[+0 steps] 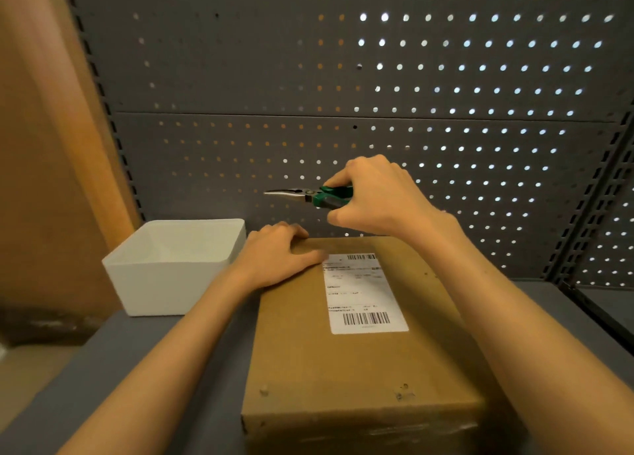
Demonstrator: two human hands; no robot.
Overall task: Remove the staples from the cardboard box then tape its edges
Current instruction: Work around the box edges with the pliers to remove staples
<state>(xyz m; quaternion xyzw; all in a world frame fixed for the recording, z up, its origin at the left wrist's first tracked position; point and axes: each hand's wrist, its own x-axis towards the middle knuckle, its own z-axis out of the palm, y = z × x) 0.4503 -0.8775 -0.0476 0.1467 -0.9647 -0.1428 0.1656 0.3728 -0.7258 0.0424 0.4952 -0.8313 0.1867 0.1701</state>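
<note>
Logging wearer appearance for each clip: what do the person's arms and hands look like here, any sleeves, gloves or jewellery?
Both forearms are bare from the frame's bottom edge to the wrists; no sleeve shows. The left hand and right hand wear no gloves. No watch, bracelet or ring is visible, and no markings or tape on the arms.

Cardboard box [360,351]: matt brown, paper label [363,293]. Pliers [308,195]: glossy metal nose, green plastic handles. Bin [171,266]: smooth white plastic. Pegboard [343,77]: grey perforated metal.
</note>
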